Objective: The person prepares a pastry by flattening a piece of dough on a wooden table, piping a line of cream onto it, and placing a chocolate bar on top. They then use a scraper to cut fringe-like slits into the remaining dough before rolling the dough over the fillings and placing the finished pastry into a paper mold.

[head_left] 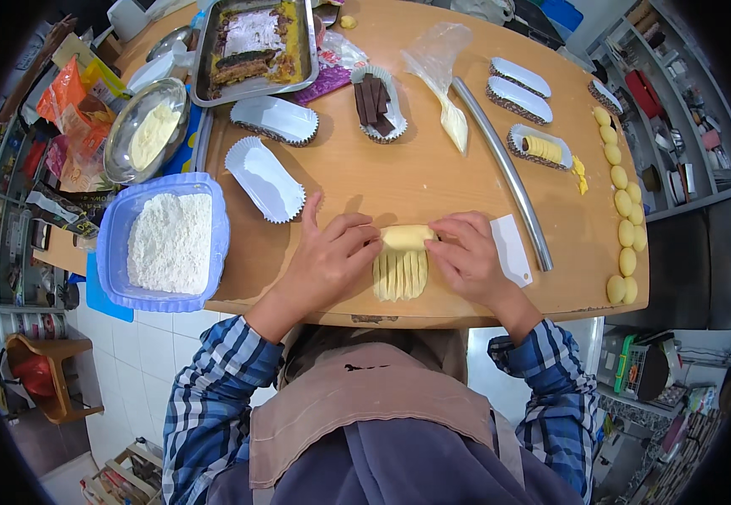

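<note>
A piece of pale yellow dough [402, 271] lies at the table's near edge, its near half cut into several parallel strips and its far end rolled into a thick cylinder. My left hand [332, 252] pinches the left end of that roll between thumb and fingers. At the roll's right end my right hand [468, 259] grips in the same way. A white flat scraper [511, 250] rests just right of my right hand, beside a long metal tube [504, 172]. Whatever is inside the roll is hidden.
Left stands a blue tub of flour [216, 278], with a metal bowl [185, 126] behind it. Paper loaf cups [264, 178], one with dark chocolate sticks [373, 103], a piping bag [453, 118] and a baking tray [298, 80] sit farther back. Dough balls [625, 231] line the right edge.
</note>
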